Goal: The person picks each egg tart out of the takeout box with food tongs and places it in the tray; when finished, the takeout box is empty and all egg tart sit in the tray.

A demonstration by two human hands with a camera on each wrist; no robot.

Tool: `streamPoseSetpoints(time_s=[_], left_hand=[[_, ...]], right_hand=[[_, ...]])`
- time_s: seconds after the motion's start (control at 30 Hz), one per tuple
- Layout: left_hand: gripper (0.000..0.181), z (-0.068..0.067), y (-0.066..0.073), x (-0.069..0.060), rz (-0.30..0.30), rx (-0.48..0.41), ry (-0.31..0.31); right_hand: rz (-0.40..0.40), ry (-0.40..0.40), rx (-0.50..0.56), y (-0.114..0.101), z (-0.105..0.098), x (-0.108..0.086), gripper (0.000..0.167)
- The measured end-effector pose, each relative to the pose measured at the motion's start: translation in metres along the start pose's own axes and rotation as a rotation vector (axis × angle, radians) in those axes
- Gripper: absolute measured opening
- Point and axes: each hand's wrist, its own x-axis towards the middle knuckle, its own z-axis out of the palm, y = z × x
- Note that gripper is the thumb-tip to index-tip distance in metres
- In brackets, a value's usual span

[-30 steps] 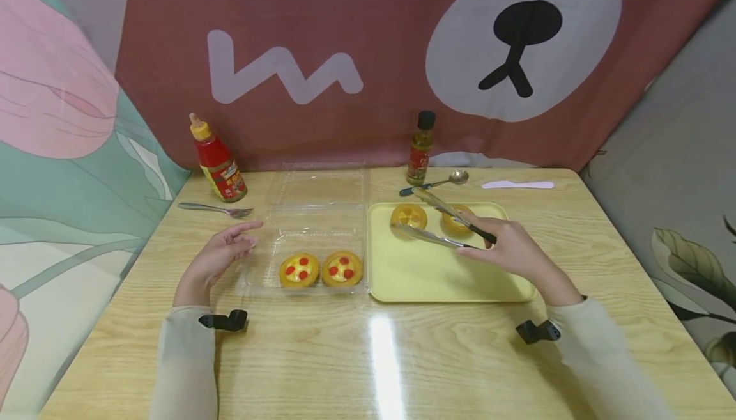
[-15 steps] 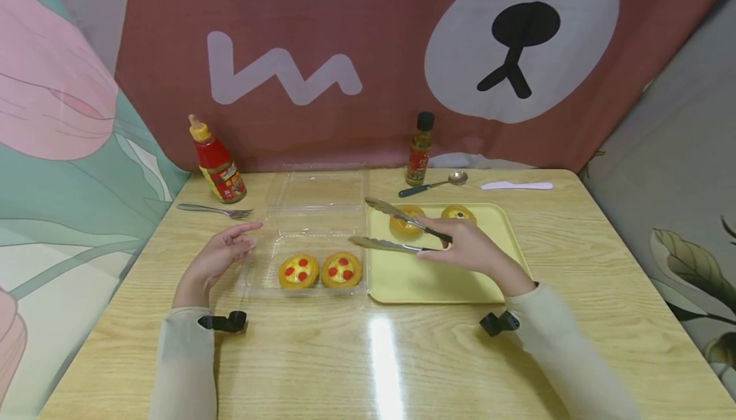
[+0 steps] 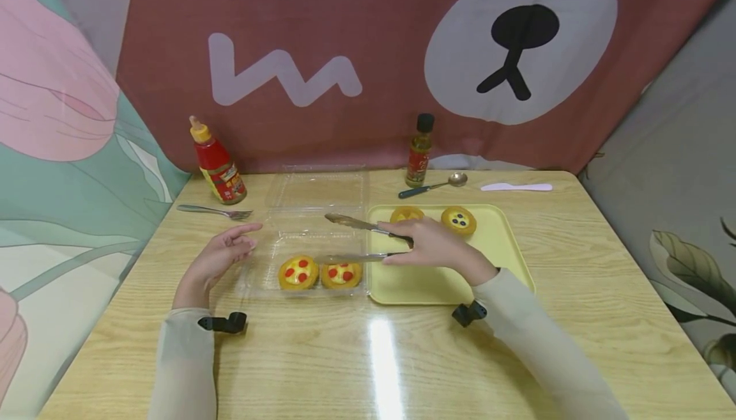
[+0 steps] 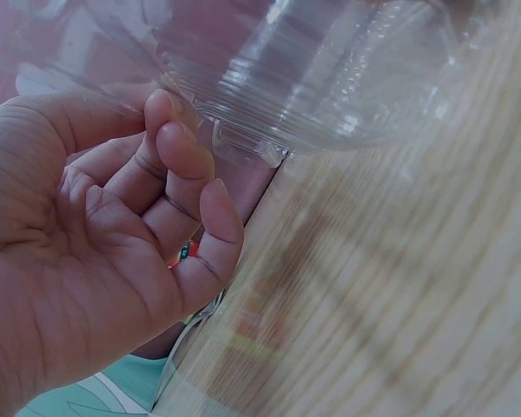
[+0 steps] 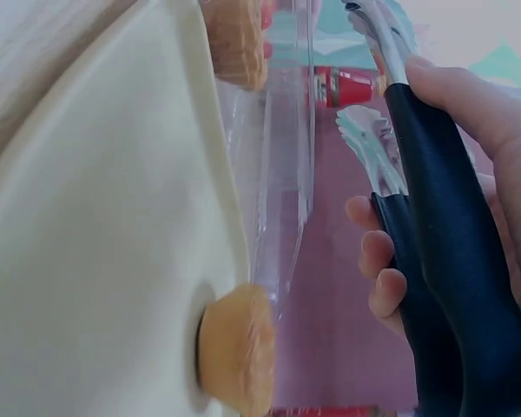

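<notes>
The left forearm [image 3: 185,362] extends nearly straight forward, the left hand [image 3: 220,252] turned palm inward with its fingers loosely bent, while the right forearm [image 3: 540,337] slants forward and leftward, the right hand [image 3: 436,244] showing its back, thumb and fingers set in a grip.

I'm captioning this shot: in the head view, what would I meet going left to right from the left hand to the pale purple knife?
Left hand → left red-dotted tart → right red-dotted tart → right hand → knife. Overlapping things are left out.
</notes>
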Motion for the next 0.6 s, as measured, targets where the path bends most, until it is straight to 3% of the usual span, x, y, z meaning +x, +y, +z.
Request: streamPoseSetpoints(time_s=[0.33,0.6], left_hand=[[0.050,-0.001,-0.001,0.001,0.006,-0.003,-0.004],[0.050,-0.001,-0.002,0.000,0.007,-0.009,-0.006]], right_hand=[[-0.093,-0.128,-0.038,-0.014,0.004,0.026,0.065],[-0.091,-0.222,-0.066,-0.024,0.005,0.037,0.066]])
